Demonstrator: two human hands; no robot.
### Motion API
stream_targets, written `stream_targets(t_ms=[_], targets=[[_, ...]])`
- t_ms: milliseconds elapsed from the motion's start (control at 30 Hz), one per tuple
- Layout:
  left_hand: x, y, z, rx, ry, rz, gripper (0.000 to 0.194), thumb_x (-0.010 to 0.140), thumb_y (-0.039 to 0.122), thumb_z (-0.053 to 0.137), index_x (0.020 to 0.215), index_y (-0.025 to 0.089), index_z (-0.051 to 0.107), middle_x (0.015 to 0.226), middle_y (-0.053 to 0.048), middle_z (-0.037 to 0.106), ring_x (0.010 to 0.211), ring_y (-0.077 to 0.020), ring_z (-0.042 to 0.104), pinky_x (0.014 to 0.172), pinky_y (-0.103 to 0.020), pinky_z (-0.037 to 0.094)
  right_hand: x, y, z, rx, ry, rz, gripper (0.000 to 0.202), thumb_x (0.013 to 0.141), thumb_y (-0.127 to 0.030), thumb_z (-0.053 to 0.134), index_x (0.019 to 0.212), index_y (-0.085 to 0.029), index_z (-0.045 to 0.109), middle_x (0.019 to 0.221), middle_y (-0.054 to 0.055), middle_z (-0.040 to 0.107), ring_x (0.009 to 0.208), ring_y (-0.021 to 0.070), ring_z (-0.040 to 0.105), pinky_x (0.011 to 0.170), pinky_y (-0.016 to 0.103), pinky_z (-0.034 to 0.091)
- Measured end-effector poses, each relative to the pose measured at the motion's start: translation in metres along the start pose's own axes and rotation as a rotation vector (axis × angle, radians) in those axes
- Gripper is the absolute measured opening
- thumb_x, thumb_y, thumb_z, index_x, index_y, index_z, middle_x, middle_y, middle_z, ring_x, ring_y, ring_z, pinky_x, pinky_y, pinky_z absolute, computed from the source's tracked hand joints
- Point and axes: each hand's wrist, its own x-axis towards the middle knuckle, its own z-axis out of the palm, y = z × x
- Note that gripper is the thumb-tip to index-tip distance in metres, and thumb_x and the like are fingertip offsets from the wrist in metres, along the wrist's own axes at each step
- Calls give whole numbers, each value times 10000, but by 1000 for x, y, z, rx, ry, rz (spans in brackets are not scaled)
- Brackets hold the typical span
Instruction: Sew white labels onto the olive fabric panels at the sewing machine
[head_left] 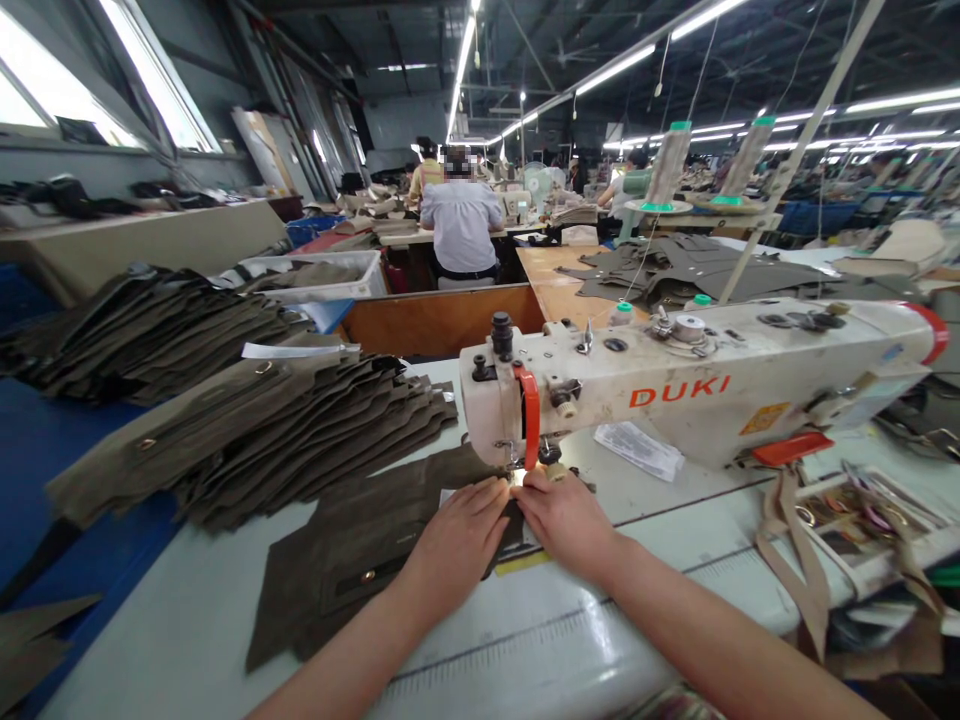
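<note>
A dark olive fabric panel (pixel 330 540) lies on the pale sewing table, its right end under the needle of a white sewing machine (pixel 592 370) marked DUKI. On the panel is a dark strip with a small metal fitting (pixel 367 576). My left hand (pixel 459 540) rests on the cloth with its fingers stretched out towards the lit needle area. From the right, my right hand (pixel 568 522) has bent fingers closed at the panel's edge beside the presser foot. Both sets of fingertips nearly meet there, and they hide part of the stitching spot.
Stacked olive panels (pixel 322 430) lie left of the machine, with another pile (pixel 142 325) behind. A tray of metal rings and straps (pixel 855 515) sits at right. A white paper label (pixel 641 450) lies behind the needle. Thread cones (pixel 667 165) stand beyond; a seated person (pixel 461 225) works ahead.
</note>
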Motion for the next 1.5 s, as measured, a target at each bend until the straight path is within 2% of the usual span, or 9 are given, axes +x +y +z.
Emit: stream_targets(t_ms=[433,767,900,1133,1233,1300,1367,1433,1500], targets=[[1,0,2,-13,-18,-8,301,950,163,439,1216,147,577,1229,-119,653,1129,-232,614,987,-407,491,0,-1,1,2,18,4,157,937,-133,507,919,-138,663,893,76,646,819,195,558,798,313,405],[14,-13,-1,56,-98,-81,306,951,192,440,1213,182,596,1250,-108,645,1138,-232,608,995,-420,469,-1,1,5,-6,84,1,166,929,-132,513,874,-147,669,867,77,655,832,205,563,803,323,409],[8,-13,-3,48,-131,-84,339,942,173,438,1251,160,576,1292,-120,618,1195,-235,573,1020,-429,446,-6,0,8,4,113,-8,174,925,-134,515,848,-159,668,852,70,649,805,196,558,782,319,417],[-45,12,-29,22,-168,-76,414,940,187,448,1352,198,486,1402,-67,532,1308,-199,466,1077,-407,393,-18,-4,11,215,300,-138,194,939,-156,490,857,-177,664,778,51,628,808,191,547,789,311,440],[-67,21,-52,108,-47,-184,497,942,265,474,1427,197,394,1523,-105,355,1414,-265,285,1117,-506,303,-21,-6,10,246,291,-165,243,959,-177,442,856,-174,663,779,60,630,792,194,543,781,327,450],[-86,21,-64,169,16,-300,661,917,354,523,1498,184,258,1570,-147,212,1442,-325,174,1117,-573,249,-23,-7,9,243,271,-169,270,965,-181,421,841,-173,661,770,62,627,780,197,541,770,333,454],[-113,17,-69,151,-73,-318,895,831,486,618,1530,188,144,1572,-168,177,1433,-368,177,1104,-586,262,-25,-8,8,248,266,-171,280,967,-182,413,841,-175,662,770,62,626,783,197,546,772,336,458],[-145,14,-65,88,-278,-254,1058,711,555,710,1533,233,127,1558,-147,231,1408,-377,255,1094,-559,306,-26,-9,8,260,278,-177,272,967,-181,415,857,-180,664,783,62,627,796,195,558,788,340,460],[-176,11,-60,37,-423,-192,1006,682,459,749,1514,295,208,1526,-99,327,1369,-343,358,1085,-494,357,-27,-9,9,268,279,-192,256,965,-179,424,870,-185,662,787,60,625,794,194,563,794,343,461]])
